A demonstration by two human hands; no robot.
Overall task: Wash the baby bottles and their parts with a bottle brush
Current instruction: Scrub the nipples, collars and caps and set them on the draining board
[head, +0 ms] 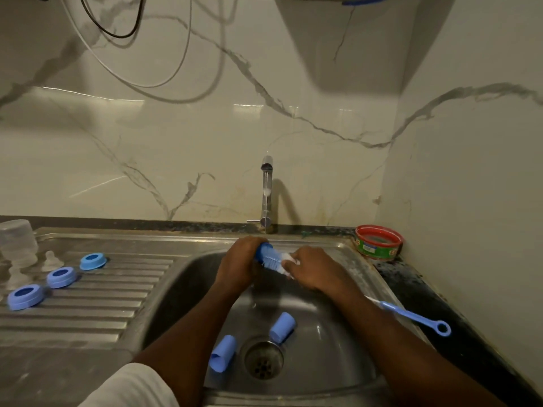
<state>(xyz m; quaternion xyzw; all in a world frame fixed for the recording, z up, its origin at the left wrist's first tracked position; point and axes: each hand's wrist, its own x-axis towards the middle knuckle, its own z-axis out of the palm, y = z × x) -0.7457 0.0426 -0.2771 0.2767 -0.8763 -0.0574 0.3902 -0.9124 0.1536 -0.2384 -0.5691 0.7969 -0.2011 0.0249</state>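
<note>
I have both hands up at the back rim of the sink (346, 251), right under the tap (266, 192), where a thin stream runs. My left hand (239, 264) is curled around a blue bottle part (264, 250), and my right hand (313, 268) grips the white end of the brush (274, 262); its bristled head lies between the two hands. The brush's long axis runs slightly down from left to right, with the bristles pointing toward the left hand.

Below my forearms the basin is open, apart from two blue caps lying on their sides: one cap (282, 326) just above the drain (263, 359), the other cap (223, 353) just left of it. A thin blue brush (411, 317) lies across the sink's right rim, its ring end pointing out over the dark table (458, 342) and close to the right wall.

On the ridged drainboard (102, 304) to the left sit three blue rings (61, 277) in a slanted row, with a clear bottle (17, 242) and clear teats (52, 259) behind them near the left edge. A red-rimmed tub (378, 242) sits in the back right corner.
</note>
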